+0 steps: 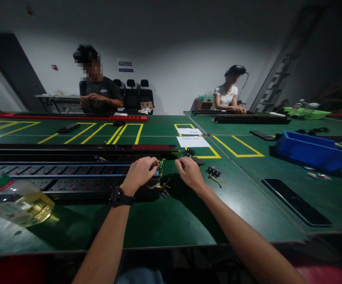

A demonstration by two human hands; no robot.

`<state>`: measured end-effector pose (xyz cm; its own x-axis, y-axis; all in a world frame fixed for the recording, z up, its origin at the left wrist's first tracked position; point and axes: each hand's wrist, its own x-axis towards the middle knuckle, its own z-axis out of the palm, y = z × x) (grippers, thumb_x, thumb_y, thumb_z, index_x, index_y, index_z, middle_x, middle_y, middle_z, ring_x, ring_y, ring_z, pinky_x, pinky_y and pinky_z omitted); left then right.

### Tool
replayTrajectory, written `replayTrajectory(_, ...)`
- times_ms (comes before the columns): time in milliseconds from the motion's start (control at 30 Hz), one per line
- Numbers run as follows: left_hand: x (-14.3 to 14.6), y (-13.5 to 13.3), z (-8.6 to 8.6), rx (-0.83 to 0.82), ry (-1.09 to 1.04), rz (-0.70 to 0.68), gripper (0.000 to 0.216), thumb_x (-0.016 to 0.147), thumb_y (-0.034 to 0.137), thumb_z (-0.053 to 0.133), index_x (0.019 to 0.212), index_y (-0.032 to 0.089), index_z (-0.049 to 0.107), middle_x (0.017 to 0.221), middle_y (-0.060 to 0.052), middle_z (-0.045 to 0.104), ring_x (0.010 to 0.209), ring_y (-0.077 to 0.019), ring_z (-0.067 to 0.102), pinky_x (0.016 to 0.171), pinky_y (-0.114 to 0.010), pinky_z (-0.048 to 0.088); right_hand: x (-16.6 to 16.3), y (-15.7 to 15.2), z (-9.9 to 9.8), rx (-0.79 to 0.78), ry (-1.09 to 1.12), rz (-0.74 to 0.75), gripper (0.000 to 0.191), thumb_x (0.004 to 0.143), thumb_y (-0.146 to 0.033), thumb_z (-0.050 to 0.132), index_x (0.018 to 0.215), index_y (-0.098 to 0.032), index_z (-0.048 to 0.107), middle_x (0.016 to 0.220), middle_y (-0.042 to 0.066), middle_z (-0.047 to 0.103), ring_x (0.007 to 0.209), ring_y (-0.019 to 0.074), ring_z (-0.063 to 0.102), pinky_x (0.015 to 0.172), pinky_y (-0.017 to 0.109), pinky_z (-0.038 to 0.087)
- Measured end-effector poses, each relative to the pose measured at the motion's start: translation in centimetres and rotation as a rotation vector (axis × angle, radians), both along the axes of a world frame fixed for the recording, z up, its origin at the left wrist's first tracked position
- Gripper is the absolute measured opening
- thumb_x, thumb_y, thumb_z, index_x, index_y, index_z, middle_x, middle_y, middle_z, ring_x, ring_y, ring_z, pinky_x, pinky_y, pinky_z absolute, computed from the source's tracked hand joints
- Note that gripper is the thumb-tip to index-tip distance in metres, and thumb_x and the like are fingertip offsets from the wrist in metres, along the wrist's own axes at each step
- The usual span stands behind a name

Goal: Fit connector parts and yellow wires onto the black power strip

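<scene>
Their left hand was pinching the yellow-green wires at the end of the long power strip, probably to keep them from flopping about. The right hand sat curled just beside them; couldn't tell if it gripped anything.

the bare left forearm and right forearm reach forward from the bottom edge and converge toward the middle. the left hand is held back up with knuckles raised, its fingers curled down and pinched together at the tips, pointing right. a black wristwatch sits on the left wrist. the right hand is just beside it, apart, also back up, wrist slightly bent, fingers folded inward toward the left hand. whether its fingertips close tight is hard to tell.
</scene>
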<state>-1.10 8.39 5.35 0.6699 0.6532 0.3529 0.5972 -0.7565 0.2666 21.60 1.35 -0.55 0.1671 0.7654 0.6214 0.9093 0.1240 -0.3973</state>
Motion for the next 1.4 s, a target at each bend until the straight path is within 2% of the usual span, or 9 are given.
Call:
replayTrajectory(333,0.11,0.08,-0.46,0.06,0.051,-0.022,0.016,0.099,0.019,0.062,0.108,0.024,0.073,0.109,-0.004,0.077,0.103,-0.0228,0.072,0.087,-0.031,0.055,-0.24,-0.22,0.25,-0.016,0.004,0.002,0.036,0.108,-0.035,0.046,0.075,-0.025,0.055,0.077,0.004,0.063,0.077,0.0216,0.058,0.072,0.033,0.038)
replayTrajectory(633,0.36,-0.08,-0.75,0.111,0.112,-0.059,0.02,0.102,0.025,0.061,0.114,0.024,0.077,0.109,-0.007,0.078,0.107,-0.0244,0.07,0.091,-0.033,0.056,-0.21,-0.21,0.22,-0.034,0.004,0.0,0.038,0.109,-0.037,0.045,0.075,-0.025,0.056,0.078,0.005,0.065,0.079,0.0222,0.059,0.074,0.033,0.041)
replayTrajectory(1000,0.33,-0.47,-0.37,0.057,0.092,-0.041,0.024,0.101,0.027,0.058,0.105,0.025,0.081,0.103,-0.009,0.08,0.102,-0.0275,0.071,0.09,-0.037,0.057,-0.21,-0.27,0.24,-0.039,0.003,0.007,0.038,0.109,-0.037,0.045,0.074,-0.025,0.054,0.077,0.005,0.064,0.079,0.022,0.059,0.074,0.033,0.04)
replayTrajectory(1200,0.37,-0.46,-0.49,0.045,0.112,-0.046,0.029,0.101,0.025,0.053,0.108,0.023,0.081,0.106,-0.009,0.081,0.103,-0.0281,0.071,0.091,-0.04,0.058,-0.26,-0.32,0.33,-0.042,-0.003,0.008,0.039,0.109,-0.036,0.045,0.073,-0.025,0.053,0.076,0.004,0.064,0.077,0.0216,0.058,0.072,0.033,0.039)
replayTrajectory(1400,0.33,-0.33,-0.67,0.027,0.121,-0.035,0.031,0.101,0.024,0.051,0.112,0.025,0.08,0.106,-0.009,0.079,0.105,-0.0268,0.071,0.091,-0.037,0.057,-0.36,-0.39,0.38,-0.046,-0.004,0.011,0.039,0.109,-0.036,0.046,0.073,-0.025,0.053,0.076,0.004,0.064,0.077,0.0215,0.058,0.071,0.033,0.039)
